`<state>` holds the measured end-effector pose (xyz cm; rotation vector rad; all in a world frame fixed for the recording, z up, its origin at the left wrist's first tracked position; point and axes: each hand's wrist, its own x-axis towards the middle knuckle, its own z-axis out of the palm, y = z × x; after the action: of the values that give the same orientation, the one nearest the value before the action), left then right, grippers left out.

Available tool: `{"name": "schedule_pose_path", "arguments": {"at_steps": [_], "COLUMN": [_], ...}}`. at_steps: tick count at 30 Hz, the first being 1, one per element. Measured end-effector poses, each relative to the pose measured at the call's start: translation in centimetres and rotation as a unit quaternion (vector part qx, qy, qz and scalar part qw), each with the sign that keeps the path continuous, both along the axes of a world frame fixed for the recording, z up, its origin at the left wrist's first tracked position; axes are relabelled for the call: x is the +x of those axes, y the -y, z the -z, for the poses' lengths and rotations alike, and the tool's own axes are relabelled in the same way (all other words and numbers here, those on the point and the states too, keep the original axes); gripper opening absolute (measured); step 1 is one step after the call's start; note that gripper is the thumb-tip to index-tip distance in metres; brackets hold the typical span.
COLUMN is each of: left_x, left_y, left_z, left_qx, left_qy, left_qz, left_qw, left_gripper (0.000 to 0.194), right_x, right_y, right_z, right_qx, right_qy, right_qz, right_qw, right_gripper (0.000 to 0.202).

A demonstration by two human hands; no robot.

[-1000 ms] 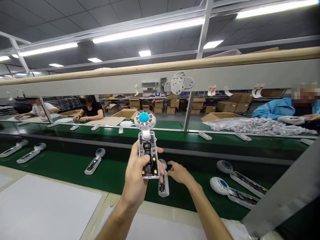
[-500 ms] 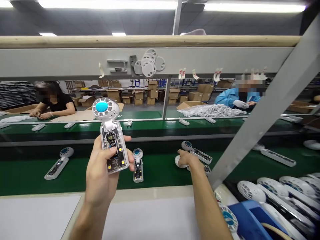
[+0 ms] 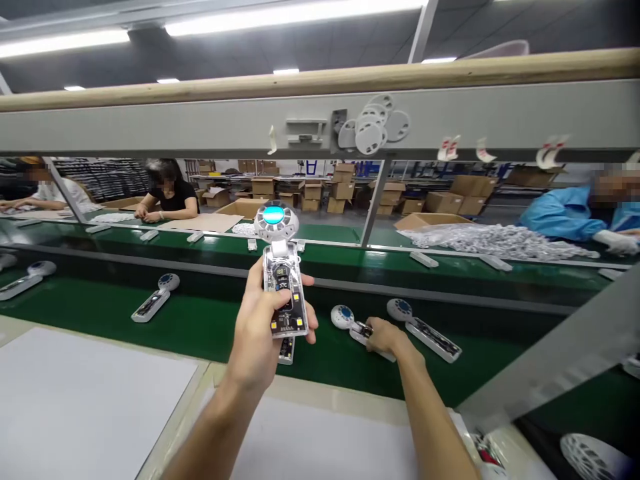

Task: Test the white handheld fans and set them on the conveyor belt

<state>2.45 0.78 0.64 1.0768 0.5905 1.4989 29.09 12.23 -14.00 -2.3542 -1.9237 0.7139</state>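
My left hand (image 3: 263,317) holds a small fan (image 3: 285,287) upright, its thumb on the clear body with a dark circuit board inside; the white round head has a shiny blue centre. On the green belt (image 3: 200,333), my right hand (image 3: 385,335) has its fingers around the body of a second fan (image 3: 343,317), which lies with its head to the left. A third fan (image 3: 434,338) lies just to the right of that hand. Part of another fan (image 3: 287,351) shows beneath my left hand.
More fans (image 3: 155,299) lie on the belt to the left. White boards (image 3: 90,400) cover the near bench. A slanted metal post (image 3: 560,353) stands at the right. Across the belt, people sit near a pile of small white parts (image 3: 490,239). White discs (image 3: 373,127) hang on the beam.
The view has swung right-to-left, so the scene sits further right. My right hand has moved from the fan heads onto one fan's body. My left hand still holds its fan.
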Motion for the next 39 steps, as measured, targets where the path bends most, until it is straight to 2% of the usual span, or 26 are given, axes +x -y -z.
{"name": "schedule_pose_path", "arguments": {"at_steps": [3, 5, 7, 10, 13, 16, 21, 25, 28, 33, 39], "left_x": [0.1, 0.1, 0.1, 0.0, 0.1, 0.1, 0.1, 0.2, 0.4, 0.4, 0.1], "left_y": [0.1, 0.0, -0.1, -0.2, -0.2, -0.2, -0.3, -0.3, -0.1, 0.2, -0.4], "left_z": [-0.1, 0.0, 0.1, 0.2, 0.0, 0.1, 0.5, 0.5, 0.2, 0.0, 0.8], "left_qx": [-0.017, -0.028, -0.034, -0.044, -0.053, -0.046, -0.031, -0.029, -0.026, -0.012, 0.038], "left_qy": [0.003, 0.001, 0.000, 0.008, 0.023, 0.025, -0.005, -0.023, -0.028, -0.047, -0.064], "left_qz": [0.003, 0.002, -0.006, -0.027, -0.040, -0.039, -0.022, -0.006, -0.009, -0.009, 0.023], "left_qw": [1.000, 1.000, 0.999, 0.999, 0.997, 0.998, 0.999, 0.999, 0.999, 0.999, 0.997], "left_gripper": [0.047, 0.057, 0.062, 0.066, 0.069, 0.070, 0.065, 0.064, 0.062, 0.062, 0.065], "right_x": [-1.0, -2.1, -3.4, -5.2, -6.4, -7.2, -8.6, -9.5, -9.8, -10.1, -10.2], "right_y": [-0.2, -0.3, -0.1, 0.7, 2.2, 4.2, 6.9, 8.1, 9.0, 10.2, 10.6], "right_z": [0.2, -0.2, -1.0, -3.1, -5.9, -8.6, -11.3, -11.9, -12.2, -12.5, -12.4], "right_qx": [-0.036, -0.011, 0.034, 0.105, 0.157, 0.168, 0.172, 0.246, 0.272, 0.318, 0.345], "right_qy": [-0.067, -0.134, -0.227, -0.385, -0.502, -0.575, -0.669, -0.672, -0.676, -0.671, -0.647], "right_qz": [0.019, 0.041, 0.066, 0.082, 0.084, 0.087, 0.084, 0.054, 0.014, -0.034, -0.070], "right_qw": [0.997, 0.990, 0.971, 0.913, 0.846, 0.796, 0.719, 0.697, 0.685, 0.669, 0.677], "right_gripper": [0.020, 0.025, 0.037, 0.052, 0.048, 0.040, 0.051, 0.059, 0.066, 0.059, 0.056]}}
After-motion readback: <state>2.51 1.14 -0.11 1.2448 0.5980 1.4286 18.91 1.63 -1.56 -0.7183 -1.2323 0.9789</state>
